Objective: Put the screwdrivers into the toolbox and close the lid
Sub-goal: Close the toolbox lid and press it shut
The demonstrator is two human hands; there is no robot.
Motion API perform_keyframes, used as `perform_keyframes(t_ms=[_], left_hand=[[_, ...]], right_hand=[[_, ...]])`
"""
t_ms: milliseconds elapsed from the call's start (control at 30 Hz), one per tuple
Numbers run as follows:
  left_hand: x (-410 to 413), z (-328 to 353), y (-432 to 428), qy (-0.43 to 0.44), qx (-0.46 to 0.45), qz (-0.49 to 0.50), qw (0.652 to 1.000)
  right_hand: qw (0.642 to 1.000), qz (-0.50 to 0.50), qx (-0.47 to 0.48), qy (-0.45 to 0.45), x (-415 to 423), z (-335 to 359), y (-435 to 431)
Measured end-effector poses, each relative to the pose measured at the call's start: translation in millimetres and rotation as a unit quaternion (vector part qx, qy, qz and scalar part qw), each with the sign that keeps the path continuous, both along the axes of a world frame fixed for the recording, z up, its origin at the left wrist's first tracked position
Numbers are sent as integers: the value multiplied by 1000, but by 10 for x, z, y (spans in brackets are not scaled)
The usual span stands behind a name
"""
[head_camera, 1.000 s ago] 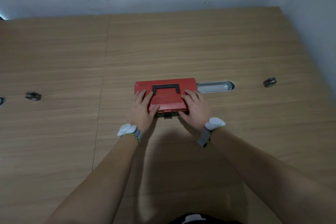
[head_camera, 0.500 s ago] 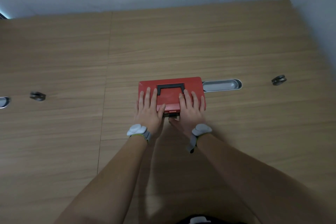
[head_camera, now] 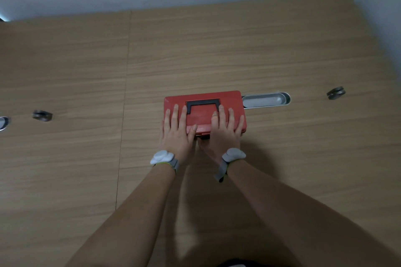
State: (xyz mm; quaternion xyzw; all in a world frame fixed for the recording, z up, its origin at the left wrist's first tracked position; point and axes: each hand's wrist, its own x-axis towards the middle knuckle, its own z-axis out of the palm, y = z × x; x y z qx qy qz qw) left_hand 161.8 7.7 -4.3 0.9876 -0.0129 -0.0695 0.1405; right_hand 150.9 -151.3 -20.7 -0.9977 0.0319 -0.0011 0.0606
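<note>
A red toolbox (head_camera: 204, 99) with a black handle lies on the wooden table, its lid down. My left hand (head_camera: 176, 131) rests flat on the left half of the lid, fingers spread. My right hand (head_camera: 224, 131) lies flat on the right half, its thumb down by the front latch. Both palms press on the lid without gripping it. No screwdriver is in view.
A silver oval cable tray (head_camera: 267, 100) is set into the table just right of the toolbox. Small dark fittings sit at the far right (head_camera: 336, 93) and the far left (head_camera: 42, 115). The wooden table (head_camera: 217, 50) runs back to a pale wall.
Both hands slid forward from the toolbox's front edge onto the lid, fingers now reaching the handle. The view shifted slightly, so the toolbox appears lower and more central.
</note>
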Motion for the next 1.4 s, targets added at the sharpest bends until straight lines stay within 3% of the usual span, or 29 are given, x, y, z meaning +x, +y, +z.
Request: perform_keyframes(t_ms=[467, 733, 1100, 1400], left_hand=[[21, -39, 10, 2, -6, -3, 1000], [16, -58, 18, -9, -7, -2, 1000], [16, -119, 16, -22, 7, 7, 1000], [18, -103, -8, -31, 3, 4, 1000]], right_hand=[[1000, -8, 15, 6, -62, 84, 137], [997, 68, -12, -24, -75, 86, -220], [993, 113, 19, -17, 54, 155, -511], [993, 96, 10, -66, 51, 155, -451]])
